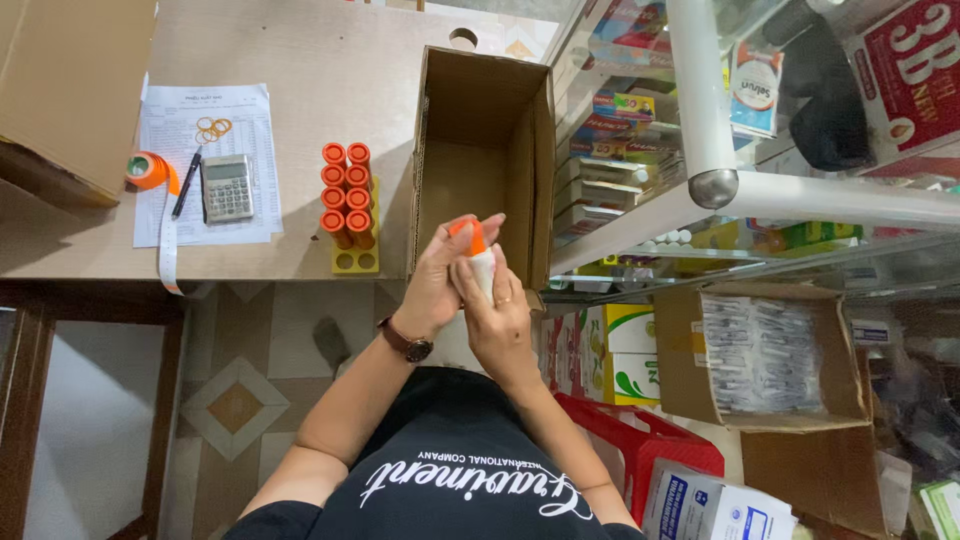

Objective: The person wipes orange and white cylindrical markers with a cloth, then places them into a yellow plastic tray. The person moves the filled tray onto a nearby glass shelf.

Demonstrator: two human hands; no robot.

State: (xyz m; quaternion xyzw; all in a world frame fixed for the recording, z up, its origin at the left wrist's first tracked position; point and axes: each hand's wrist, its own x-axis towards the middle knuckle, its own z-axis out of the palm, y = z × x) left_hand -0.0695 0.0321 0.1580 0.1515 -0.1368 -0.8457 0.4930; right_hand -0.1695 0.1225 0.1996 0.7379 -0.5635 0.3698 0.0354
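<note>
— What are the hands doing?

— Both are wrapped around one small white bottle with an orange cap [474, 252]. The left hand [437, 285], the one with the brown wristwatch [408, 343], cups it from the side with the fingers stretched up along the cap. The right hand [497, 320], ring on one finger, closes on the white body from below. So the two hands are pressed together with the bottle pinched between them.

— And where is that bottle, exactly?

— In the air, just in front of the open cardboard box [487, 160] that lies on the wooden table [330, 60], right at the box's near edge. I can't tell if it touches the box.

— Anything beside the box?

— Just to its left, a yellow rack [358, 261] full of orange-capped tubes [345, 195], two rows of them. Further left a grey calculator [227, 187] and a black pen [186, 183] lie on a printed sheet [205, 130], with a few rubber bands [213, 127] above them. An orange roll of tape [149, 171] sits at the sheet's edge.

— And on the other side?

— A glass display cabinet [760, 195] stocked with small packages. Below it, on the floor, another carton [760, 355] of packed goods and a red plastic basket [650, 440].
</note>
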